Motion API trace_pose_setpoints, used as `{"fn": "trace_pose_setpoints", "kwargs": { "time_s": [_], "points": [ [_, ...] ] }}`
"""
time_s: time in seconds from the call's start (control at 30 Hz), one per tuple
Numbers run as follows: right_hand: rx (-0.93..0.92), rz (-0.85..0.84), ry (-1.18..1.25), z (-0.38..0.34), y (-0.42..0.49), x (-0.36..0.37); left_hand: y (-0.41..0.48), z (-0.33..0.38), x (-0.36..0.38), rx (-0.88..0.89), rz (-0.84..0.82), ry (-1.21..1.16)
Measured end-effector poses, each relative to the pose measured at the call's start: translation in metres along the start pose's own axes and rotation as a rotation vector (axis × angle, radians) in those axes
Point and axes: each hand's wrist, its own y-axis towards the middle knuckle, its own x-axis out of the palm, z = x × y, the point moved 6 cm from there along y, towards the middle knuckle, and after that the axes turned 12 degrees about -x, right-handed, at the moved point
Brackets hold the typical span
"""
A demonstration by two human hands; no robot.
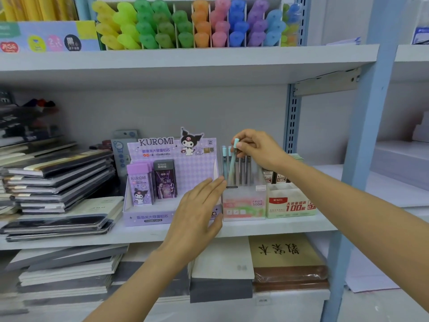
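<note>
Two hands are at a shop shelf [267, 225]. The right hand [257, 151] pinches the top of one thin tube with a blue-green cap [232, 165]. Its fingers [243, 145] are curled tight around the cap. The tube leans a little, and its bottom end is down inside a clear box [243, 203] that says FRUIT SODA.

The left hand [197, 205] is flat and holds nothing. Its straight fingers [214, 183] touch the left side of the clear box.

In the clear box I count six tubes: three with blue-green caps, counting the held one, and three grey ones [242, 169].

Just left of it stands one purple Kuromi box [148, 217]. It holds two packs: one light purple pack [139, 187] and one dark pack [165, 180]. Just right of the clear box stands one cream box [290, 205] with red writing.

All three boxes sit in a row on the grey shelf. At the left end lie stacks of flat notebooks [60, 177]. The shelf above [185, 59] holds rows of fat pens [202, 24] in yellow, green, orange, pink, blue and purple. The shelf below holds more stacked books [285, 252]. A blue post [362, 135] stands at the right side of the shelves.
</note>
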Motion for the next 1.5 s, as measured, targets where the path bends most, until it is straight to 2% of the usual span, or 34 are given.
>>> {"fn": "trace_pose_setpoints", "kwargs": {
  "time_s": [0.23, 0.53, 0.7, 0.8, 0.87, 0.93, 1.07, 1.17, 1.27, 1.37, 1.5],
  "points": [
    [-0.009, 0.055, 0.016, 0.001, 0.003, -0.004, 0.000, -0.001, -0.003, -0.005, -0.002, -0.056],
    [-0.017, -0.096, -0.019, -0.005, -0.001, 0.010, 0.002, -0.001, -0.002, -0.012, -0.002, -0.052],
    [0.012, 0.011, 0.009, -0.004, 0.001, 0.008, 0.002, 0.001, -0.004, -0.005, 0.005, -0.048],
    [-0.017, 0.077, -0.095, -0.002, 0.003, 0.009, 0.002, 0.002, -0.005, -0.008, 0.010, -0.049],
    [-0.051, 0.096, -0.246, -0.001, 0.004, 0.010, 0.002, 0.002, -0.004, -0.012, 0.013, -0.043],
    [-0.057, 0.051, -0.369, 0.001, 0.006, 0.011, 0.002, 0.002, -0.004, -0.015, 0.009, -0.037],
    [-0.031, -0.064, -0.442, -0.002, 0.001, 0.015, 0.003, 0.004, -0.004, -0.012, -0.012, -0.035],
    [-0.077, 0.069, -0.366, -0.020, -0.019, 0.010, -0.005, 0.005, -0.004, -0.014, -0.010, -0.019],
    [-0.227, 0.201, -0.211, -0.052, -0.056, 0.020, -0.032, 0.007, -0.002, -0.027, 0.121, -0.030],
    [-0.321, 0.091, -0.061, -0.071, -0.106, 0.065, -0.082, -0.001, 0.020, -0.090, 0.226, -0.079],
    [-0.195, -0.226, 0.008, -0.040, -0.180, 0.156, -0.169, -0.028, 0.088, -0.247, 0.096, -0.115]
  ]
}}
